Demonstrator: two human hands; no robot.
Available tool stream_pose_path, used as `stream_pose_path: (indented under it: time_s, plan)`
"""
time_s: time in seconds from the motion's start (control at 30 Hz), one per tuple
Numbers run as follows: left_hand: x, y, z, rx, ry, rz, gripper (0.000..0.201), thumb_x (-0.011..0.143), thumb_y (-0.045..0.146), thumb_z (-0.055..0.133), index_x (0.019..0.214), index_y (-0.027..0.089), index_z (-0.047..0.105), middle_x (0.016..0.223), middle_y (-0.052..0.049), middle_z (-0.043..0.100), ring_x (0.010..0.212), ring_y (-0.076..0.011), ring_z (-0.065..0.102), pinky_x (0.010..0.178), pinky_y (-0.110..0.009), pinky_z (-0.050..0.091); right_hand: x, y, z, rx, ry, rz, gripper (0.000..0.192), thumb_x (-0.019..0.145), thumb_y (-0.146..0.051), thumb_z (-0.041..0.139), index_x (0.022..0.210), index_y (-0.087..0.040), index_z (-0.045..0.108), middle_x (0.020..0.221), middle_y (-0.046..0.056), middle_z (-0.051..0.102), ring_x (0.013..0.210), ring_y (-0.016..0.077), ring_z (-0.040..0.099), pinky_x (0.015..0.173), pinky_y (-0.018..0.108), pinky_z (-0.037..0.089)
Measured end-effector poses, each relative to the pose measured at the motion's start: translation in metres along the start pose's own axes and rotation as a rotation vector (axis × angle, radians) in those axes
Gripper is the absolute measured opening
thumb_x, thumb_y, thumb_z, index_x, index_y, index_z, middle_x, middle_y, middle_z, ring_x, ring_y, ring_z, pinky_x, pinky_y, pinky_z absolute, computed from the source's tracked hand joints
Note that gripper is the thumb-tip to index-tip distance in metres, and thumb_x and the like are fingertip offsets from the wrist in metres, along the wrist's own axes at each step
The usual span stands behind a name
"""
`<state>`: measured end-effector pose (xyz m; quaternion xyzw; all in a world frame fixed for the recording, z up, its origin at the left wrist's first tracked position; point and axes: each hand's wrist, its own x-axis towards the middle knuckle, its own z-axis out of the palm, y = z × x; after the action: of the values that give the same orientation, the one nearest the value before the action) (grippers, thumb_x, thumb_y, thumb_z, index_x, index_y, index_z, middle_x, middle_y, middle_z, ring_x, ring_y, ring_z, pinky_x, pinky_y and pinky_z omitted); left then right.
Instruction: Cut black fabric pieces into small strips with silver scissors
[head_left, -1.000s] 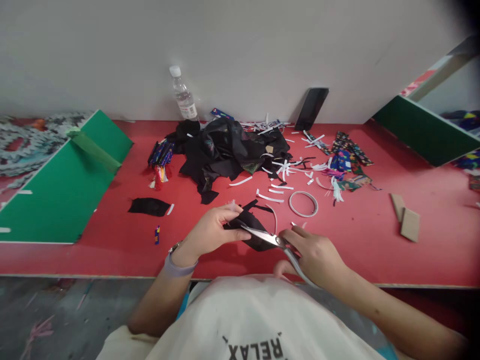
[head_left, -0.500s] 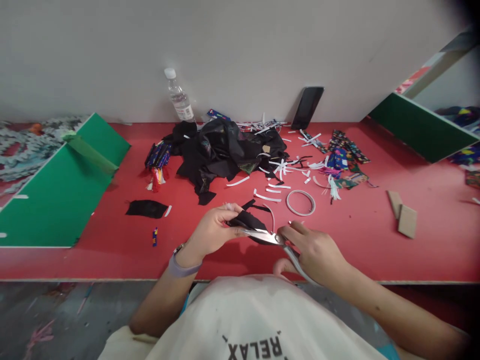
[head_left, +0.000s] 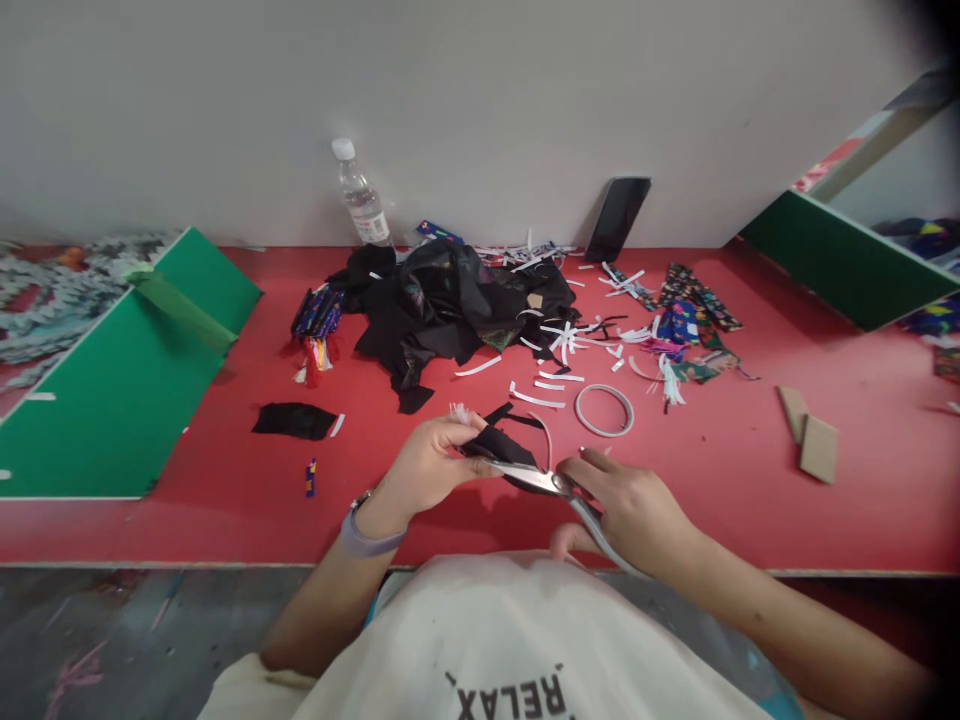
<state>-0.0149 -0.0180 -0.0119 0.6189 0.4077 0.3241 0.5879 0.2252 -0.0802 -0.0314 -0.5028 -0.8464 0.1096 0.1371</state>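
Between the thumb and fingers of my left hand (head_left: 429, 462) is a small piece of black fabric (head_left: 504, 446), with a pale fringe showing at its upper left. My right hand (head_left: 637, 505) is wrapped round the grey handles of a pair of scissors (head_left: 551, 482). Their blades point left and lie along the lower edge of the fabric, close to my left fingertips. A narrow black strip hangs loose at the fabric's far side. How far the blades are apart is hard to see.
Ahead lies a black cloth pile (head_left: 450, 300) with white paper strips (head_left: 562, 340) around it. A tape ring (head_left: 604, 410), cardboard pieces (head_left: 817, 448), patterned fabric bundles (head_left: 319, 312), a water bottle (head_left: 364, 200) and a phone (head_left: 618, 220) stand or lie about. Green boards (head_left: 135, 390) flank the red table.
The scissor blades look closer together than before. Both hands keep almost the same place, and the whole view has shifted slightly.
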Motion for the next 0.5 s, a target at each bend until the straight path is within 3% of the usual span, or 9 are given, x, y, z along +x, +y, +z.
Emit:
stream_pose_path:
  time_s: [0.5]
  plan:
    - [0.0010,-0.0045,-0.0005,0.052,0.016,0.038,0.012,0.067,0.029,0.078,0.071,0.018,0.075,0.071,-0.002,0.058,0.076,-0.0168,0.051,0.075,-0.031,0.045,0.0000,0.0025,0.0019,-0.033,0.021,0.006,0.042,0.082,-0.059,0.053,0.083,-0.017,0.059,0.069,0.002,0.055,0.048,0.0111,0.048,0.046,0.024,0.022]
